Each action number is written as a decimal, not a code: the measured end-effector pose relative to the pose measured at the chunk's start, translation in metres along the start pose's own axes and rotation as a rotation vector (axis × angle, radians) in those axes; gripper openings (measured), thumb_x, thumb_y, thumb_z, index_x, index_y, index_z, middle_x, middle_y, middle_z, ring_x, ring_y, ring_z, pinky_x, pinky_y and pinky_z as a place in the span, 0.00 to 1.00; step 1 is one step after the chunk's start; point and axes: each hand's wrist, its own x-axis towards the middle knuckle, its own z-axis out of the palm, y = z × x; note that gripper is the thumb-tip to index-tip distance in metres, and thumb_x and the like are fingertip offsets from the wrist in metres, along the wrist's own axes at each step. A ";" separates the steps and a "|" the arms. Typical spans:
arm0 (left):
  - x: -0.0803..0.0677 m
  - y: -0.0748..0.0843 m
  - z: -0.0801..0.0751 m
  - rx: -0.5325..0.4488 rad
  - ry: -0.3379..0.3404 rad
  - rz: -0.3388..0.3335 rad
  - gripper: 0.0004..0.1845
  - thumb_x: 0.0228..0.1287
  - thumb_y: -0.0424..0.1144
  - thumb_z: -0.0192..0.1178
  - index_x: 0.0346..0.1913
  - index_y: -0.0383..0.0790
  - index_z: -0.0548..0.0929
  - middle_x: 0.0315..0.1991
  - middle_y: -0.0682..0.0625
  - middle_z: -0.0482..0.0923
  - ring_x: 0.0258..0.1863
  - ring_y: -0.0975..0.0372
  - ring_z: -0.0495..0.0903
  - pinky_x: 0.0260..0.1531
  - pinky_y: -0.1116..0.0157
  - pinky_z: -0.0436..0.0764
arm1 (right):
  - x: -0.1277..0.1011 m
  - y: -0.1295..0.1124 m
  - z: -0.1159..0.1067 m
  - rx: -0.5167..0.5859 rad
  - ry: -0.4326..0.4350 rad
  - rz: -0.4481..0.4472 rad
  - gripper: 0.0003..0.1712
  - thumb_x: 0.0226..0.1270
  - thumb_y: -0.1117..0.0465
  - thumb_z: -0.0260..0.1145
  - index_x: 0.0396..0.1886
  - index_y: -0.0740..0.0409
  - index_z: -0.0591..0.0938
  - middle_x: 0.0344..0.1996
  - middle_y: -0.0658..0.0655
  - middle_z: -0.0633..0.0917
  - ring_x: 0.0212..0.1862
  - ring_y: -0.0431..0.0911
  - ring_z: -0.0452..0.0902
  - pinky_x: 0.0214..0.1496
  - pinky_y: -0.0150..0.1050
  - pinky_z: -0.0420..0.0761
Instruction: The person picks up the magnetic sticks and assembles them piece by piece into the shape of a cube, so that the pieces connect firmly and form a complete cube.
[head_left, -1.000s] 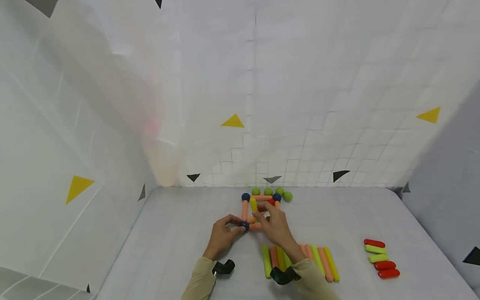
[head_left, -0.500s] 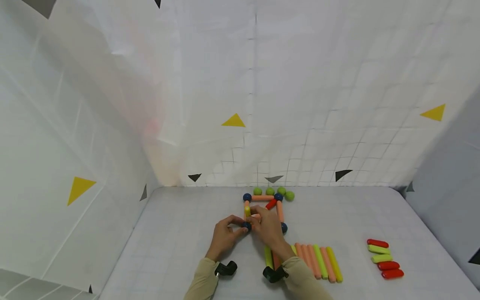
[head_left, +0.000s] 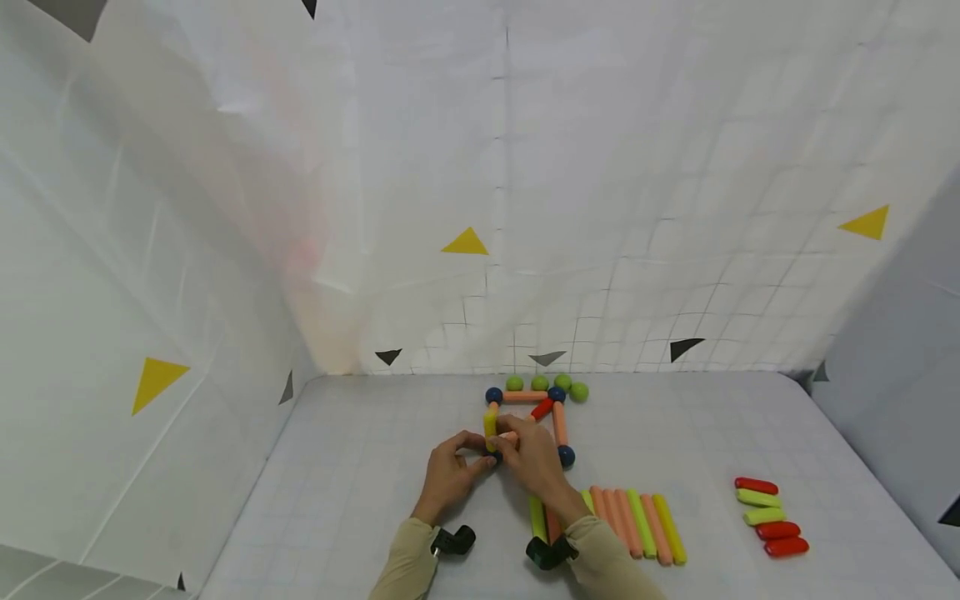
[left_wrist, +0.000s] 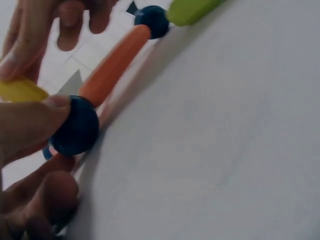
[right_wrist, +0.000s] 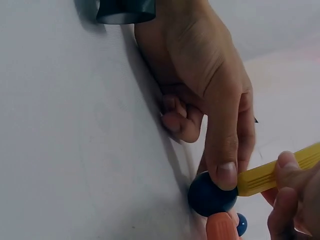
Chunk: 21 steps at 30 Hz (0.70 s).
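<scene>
Joining a yellow stick [head_left: 491,425] to the near-left dark blue ball [right_wrist: 212,194] of the orange square frame [head_left: 559,422]: left hand [head_left: 447,473] pinches the ball, right hand [head_left: 534,467] pinches the stick upright. Seating likely needs steady alignment. Spare sticks [head_left: 637,523], green balls [head_left: 547,384] and short capsules [head_left: 765,516] lie clear; nothing obstructs.

A staged recording booth: white gridded sheets [head_left: 637,167] (dotted with yellow and black triangles [head_left: 465,242]) wall the tabletop [head_left: 360,483].
</scene>
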 end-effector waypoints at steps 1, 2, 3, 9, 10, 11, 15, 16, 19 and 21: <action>0.000 0.000 0.001 0.001 0.013 0.017 0.15 0.61 0.41 0.79 0.49 0.46 0.89 0.46 0.48 0.89 0.15 0.74 0.65 0.16 0.75 0.65 | 0.000 0.000 0.000 0.000 -0.001 -0.011 0.13 0.69 0.57 0.77 0.51 0.52 0.90 0.43 0.52 0.93 0.23 0.33 0.67 0.26 0.30 0.69; 0.000 0.000 0.002 -0.009 0.025 0.035 0.15 0.61 0.40 0.79 0.49 0.46 0.89 0.46 0.47 0.89 0.15 0.74 0.66 0.17 0.75 0.67 | 0.000 0.000 0.000 -0.001 -0.001 -0.025 0.14 0.68 0.57 0.77 0.51 0.52 0.90 0.42 0.52 0.93 0.24 0.32 0.67 0.27 0.30 0.69; -0.001 0.001 0.003 -0.016 0.036 0.050 0.16 0.61 0.40 0.79 0.50 0.46 0.89 0.46 0.47 0.88 0.16 0.74 0.67 0.18 0.75 0.68 | -0.001 0.000 -0.001 0.002 -0.008 -0.034 0.14 0.68 0.58 0.77 0.51 0.52 0.90 0.41 0.51 0.93 0.22 0.32 0.66 0.25 0.30 0.67; -0.001 0.003 0.010 -0.107 0.083 0.086 0.13 0.64 0.39 0.77 0.50 0.45 0.88 0.45 0.47 0.85 0.16 0.73 0.70 0.17 0.75 0.72 | 0.003 0.002 -0.015 0.000 -0.099 -0.080 0.15 0.71 0.64 0.74 0.56 0.55 0.90 0.41 0.54 0.93 0.19 0.33 0.63 0.23 0.29 0.64; -0.002 0.004 0.011 -0.125 0.090 0.088 0.13 0.64 0.39 0.77 0.49 0.44 0.88 0.44 0.46 0.85 0.15 0.72 0.70 0.17 0.75 0.72 | 0.005 0.004 -0.019 -0.015 -0.101 -0.102 0.15 0.71 0.67 0.73 0.56 0.56 0.89 0.42 0.56 0.93 0.20 0.33 0.67 0.23 0.29 0.66; -0.002 0.005 0.012 -0.140 0.094 0.085 0.12 0.65 0.38 0.77 0.48 0.44 0.88 0.44 0.46 0.85 0.15 0.72 0.70 0.16 0.74 0.71 | 0.009 0.006 -0.024 -0.022 -0.102 -0.108 0.17 0.71 0.69 0.72 0.57 0.57 0.89 0.42 0.57 0.93 0.19 0.35 0.68 0.23 0.30 0.66; -0.003 0.007 0.013 -0.168 0.086 0.058 0.11 0.65 0.37 0.76 0.48 0.44 0.88 0.45 0.45 0.85 0.14 0.72 0.71 0.16 0.75 0.71 | 0.032 0.018 -0.043 -0.092 -0.034 -0.037 0.15 0.70 0.68 0.72 0.55 0.58 0.89 0.38 0.57 0.93 0.21 0.41 0.76 0.21 0.32 0.68; -0.003 0.007 0.013 -0.163 0.082 0.051 0.11 0.65 0.37 0.76 0.48 0.45 0.88 0.45 0.46 0.85 0.15 0.71 0.70 0.17 0.75 0.71 | 0.040 0.021 -0.047 -0.118 -0.008 -0.007 0.14 0.71 0.66 0.72 0.55 0.57 0.89 0.38 0.57 0.93 0.22 0.43 0.78 0.21 0.34 0.70; -0.002 0.007 0.013 -0.137 0.071 0.031 0.11 0.66 0.38 0.75 0.49 0.47 0.87 0.46 0.47 0.85 0.16 0.71 0.71 0.18 0.76 0.70 | 0.064 0.034 -0.053 -0.212 0.009 0.073 0.14 0.73 0.59 0.73 0.55 0.55 0.89 0.44 0.56 0.93 0.31 0.46 0.85 0.27 0.38 0.78; -0.002 0.008 0.014 -0.124 0.071 0.030 0.11 0.66 0.37 0.75 0.49 0.46 0.87 0.46 0.47 0.85 0.16 0.71 0.71 0.18 0.76 0.70 | 0.079 0.042 -0.055 -0.269 -0.021 0.089 0.16 0.74 0.57 0.73 0.57 0.55 0.89 0.49 0.55 0.92 0.41 0.50 0.88 0.35 0.43 0.84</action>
